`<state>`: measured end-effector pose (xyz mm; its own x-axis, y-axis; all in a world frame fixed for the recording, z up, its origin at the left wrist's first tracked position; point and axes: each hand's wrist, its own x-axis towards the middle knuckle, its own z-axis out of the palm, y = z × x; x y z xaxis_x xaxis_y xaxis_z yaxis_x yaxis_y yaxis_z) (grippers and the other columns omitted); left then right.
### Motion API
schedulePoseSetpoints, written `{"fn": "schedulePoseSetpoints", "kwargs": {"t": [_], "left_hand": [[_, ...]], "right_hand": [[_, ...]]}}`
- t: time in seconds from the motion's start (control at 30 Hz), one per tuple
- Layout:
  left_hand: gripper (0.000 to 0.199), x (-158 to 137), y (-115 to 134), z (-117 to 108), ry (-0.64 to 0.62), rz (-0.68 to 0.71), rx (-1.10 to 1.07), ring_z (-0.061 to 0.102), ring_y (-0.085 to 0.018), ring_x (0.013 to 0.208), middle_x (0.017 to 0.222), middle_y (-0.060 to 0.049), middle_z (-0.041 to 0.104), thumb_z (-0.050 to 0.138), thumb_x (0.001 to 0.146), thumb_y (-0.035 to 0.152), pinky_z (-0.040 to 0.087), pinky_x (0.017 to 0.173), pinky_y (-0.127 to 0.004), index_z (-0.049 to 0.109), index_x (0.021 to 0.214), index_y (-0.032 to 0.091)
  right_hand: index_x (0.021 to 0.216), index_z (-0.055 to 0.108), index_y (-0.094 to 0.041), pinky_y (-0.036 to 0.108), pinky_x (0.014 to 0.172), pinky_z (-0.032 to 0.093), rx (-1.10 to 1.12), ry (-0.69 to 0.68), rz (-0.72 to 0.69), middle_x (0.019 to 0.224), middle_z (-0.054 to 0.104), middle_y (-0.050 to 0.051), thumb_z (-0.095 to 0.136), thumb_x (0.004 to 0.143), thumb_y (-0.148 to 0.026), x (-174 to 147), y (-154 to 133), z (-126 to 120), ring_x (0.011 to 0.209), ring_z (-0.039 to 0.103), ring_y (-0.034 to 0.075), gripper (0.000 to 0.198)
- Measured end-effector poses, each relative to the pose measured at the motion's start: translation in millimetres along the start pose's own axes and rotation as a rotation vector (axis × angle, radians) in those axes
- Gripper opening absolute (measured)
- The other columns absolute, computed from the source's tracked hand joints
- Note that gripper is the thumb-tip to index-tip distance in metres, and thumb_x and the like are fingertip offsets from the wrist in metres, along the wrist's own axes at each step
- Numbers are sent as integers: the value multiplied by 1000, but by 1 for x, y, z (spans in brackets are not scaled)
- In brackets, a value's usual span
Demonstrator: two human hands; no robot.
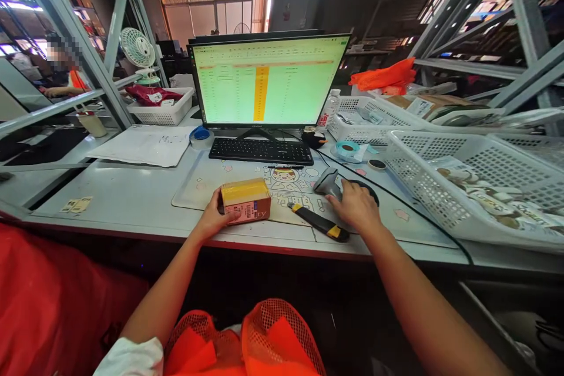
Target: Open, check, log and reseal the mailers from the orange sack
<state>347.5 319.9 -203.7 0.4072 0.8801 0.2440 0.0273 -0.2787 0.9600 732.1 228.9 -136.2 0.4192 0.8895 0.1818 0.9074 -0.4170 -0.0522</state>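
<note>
Apparently the box is unopened, its yellow tape unbroken; the left hand grips its side near the bench's front edge, label outward. A cutter lies unheld to its right. Beside that, the right hand's fingers curl at the scanner; whether they hold it, or the label has been scanned, I cannot tell. Beyond are the keyboard and a lit monitor.

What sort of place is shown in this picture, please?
It looks like a parcel desk in a warehouse or workshop: the left hand holds a taped, labelled box, the right hand is at a scanner, and white baskets stand on the desk.
</note>
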Motion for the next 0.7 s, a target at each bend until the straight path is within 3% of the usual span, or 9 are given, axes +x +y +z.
{"fn": "schedulePoseSetpoints", "kwargs": {"t": [0.07, 0.13, 0.2, 0.27, 0.5, 0.7], "left_hand": [[96, 0, 0, 1, 7, -4, 14, 58, -30, 133, 142, -14, 61, 90, 72, 44, 44, 118, -46, 40, 150, 21], [96, 0, 0, 1, 9, -6, 26, 58, -30, 133, 143, -14, 60, 90, 72, 44, 43, 118, -47, 39, 150, 21], [98, 0, 3, 0, 10, -9, 35, 57, -30, 134, 144, -14, 60, 91, 71, 44, 42, 118, -46, 39, 150, 21], [98, -1, 6, 0, 8, -21, 38, 57, -31, 134, 144, -14, 60, 91, 71, 44, 42, 118, -46, 39, 151, 21], [98, -3, 15, 1, 16, -30, 18, 57, -31, 135, 144, -14, 60, 91, 70, 47, 42, 119, -46, 41, 150, 19], [98, -3, 16, 0, 14, -15, 5, 57, -30, 136, 144, -14, 60, 91, 70, 46, 41, 120, -45, 41, 150, 18]], "right_hand": [[140, 55, -6, 46, 105, 45, 2, 53, -160, 135, 61, 24, 51, 100, -43, -16, -5, 1, 127, 57, 37, 55], [136, 60, -12, 42, 103, 47, 14, -72, -308, 134, 64, 19, 55, 98, -42, -30, -17, 2, 123, 60, 33, 48], [132, 62, -16, 40, 97, 49, 6, -221, -366, 133, 65, 17, 57, 97, -37, -37, -31, 4, 119, 63, 32, 42], [129, 64, -16, 39, 92, 50, -11, -266, -367, 132, 66, 17, 55, 97, -33, -33, -48, 5, 117, 64, 32, 38], [127, 64, -10, 38, 95, 49, 4, -210, -315, 133, 64, 22, 55, 96, -27, 52, -104, 17, 122, 61, 32, 37], [126, 64, -12, 45, 104, 48, 77, -181, -313, 131, 65, 15, 66, 94, -37, 105, -121, 31, 122, 60, 27, 41]]}}
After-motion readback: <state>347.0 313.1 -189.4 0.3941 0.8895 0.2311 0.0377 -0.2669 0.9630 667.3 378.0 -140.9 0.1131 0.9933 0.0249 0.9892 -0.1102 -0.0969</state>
